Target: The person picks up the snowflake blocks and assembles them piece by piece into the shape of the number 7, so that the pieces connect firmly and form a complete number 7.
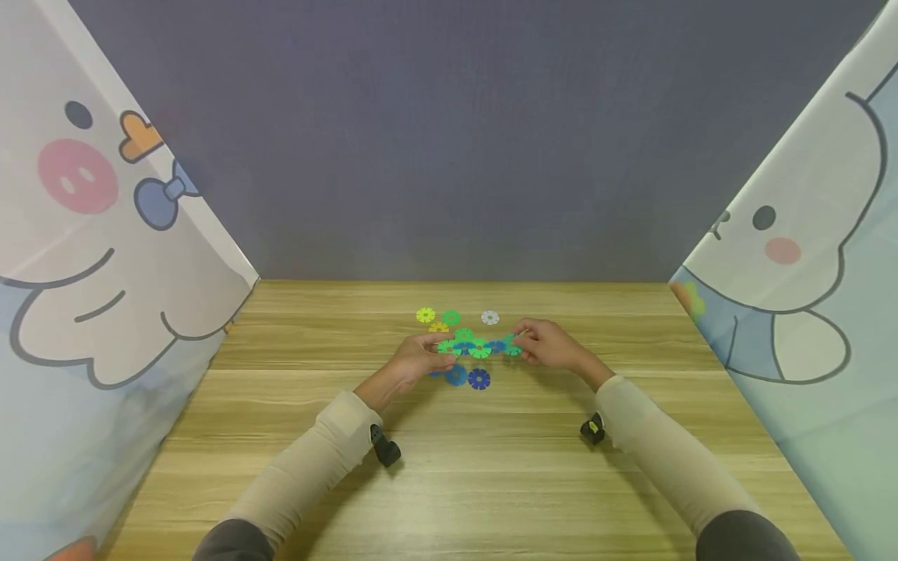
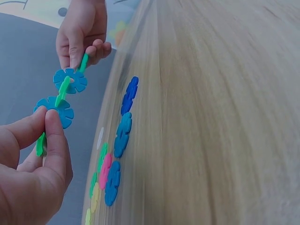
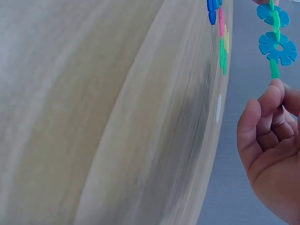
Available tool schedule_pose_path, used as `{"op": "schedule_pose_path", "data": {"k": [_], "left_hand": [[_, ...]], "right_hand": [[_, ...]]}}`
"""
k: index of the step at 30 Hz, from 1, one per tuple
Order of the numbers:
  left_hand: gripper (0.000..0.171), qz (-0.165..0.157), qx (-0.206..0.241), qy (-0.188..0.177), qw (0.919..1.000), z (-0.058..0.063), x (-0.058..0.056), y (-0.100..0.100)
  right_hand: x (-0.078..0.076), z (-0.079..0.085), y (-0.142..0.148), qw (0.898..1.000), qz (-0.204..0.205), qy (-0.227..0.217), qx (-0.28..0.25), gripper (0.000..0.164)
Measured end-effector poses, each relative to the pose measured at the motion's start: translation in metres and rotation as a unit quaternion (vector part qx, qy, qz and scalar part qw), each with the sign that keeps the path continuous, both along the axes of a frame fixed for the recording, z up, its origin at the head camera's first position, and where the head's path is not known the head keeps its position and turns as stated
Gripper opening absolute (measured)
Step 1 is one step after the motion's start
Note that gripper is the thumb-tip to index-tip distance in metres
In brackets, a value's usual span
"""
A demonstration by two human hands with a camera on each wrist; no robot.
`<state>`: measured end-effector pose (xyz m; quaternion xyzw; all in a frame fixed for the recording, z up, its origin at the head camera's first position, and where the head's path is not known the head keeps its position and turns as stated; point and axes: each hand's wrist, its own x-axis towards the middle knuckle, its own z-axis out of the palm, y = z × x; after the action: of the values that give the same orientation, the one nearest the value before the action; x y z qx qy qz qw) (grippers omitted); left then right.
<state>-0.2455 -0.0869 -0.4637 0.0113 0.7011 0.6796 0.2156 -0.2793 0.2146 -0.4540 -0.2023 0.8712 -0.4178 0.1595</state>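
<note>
A chain of interlocking snowflake discs, alternately green and blue, is held above the table between both hands. My left hand grips its left end; in the left wrist view the thumb and a finger pinch a blue disc, with a green disc below it. At the other end, my right hand pinches the green end disc between thumb and fingertips. That disc is linked to a blue disc. Fingers partly cover both end discs.
Loose discs lie on the wooden table: a dark blue disc and lighter blue discs in front, yellow, green and white ones behind. A pink disc shows in the left wrist view. A grey wall stands behind.
</note>
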Motion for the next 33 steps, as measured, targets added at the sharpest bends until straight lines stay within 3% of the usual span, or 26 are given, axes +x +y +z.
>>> {"op": "schedule_pose_path", "data": {"k": [15,26,33], "left_hand": [[0.059,-0.003,0.001,-0.007,1.0000,-0.0009,-0.0010,-0.0003],[0.059,-0.003,-0.002,-0.005,1.0000,0.0013,0.0004,-0.0004],[0.059,-0.004,0.004,-0.005,1.0000,0.0006,0.0001,0.0010]], "right_hand": [[0.0036,-0.0002,0.0017,0.999,-0.028,-0.031,-0.027,0.026],[0.0053,-0.0012,0.0018,0.990,-0.061,-0.096,-0.084,0.028],[0.0078,-0.0017,-0.0010,0.988,-0.050,-0.104,-0.100,0.030]]}}
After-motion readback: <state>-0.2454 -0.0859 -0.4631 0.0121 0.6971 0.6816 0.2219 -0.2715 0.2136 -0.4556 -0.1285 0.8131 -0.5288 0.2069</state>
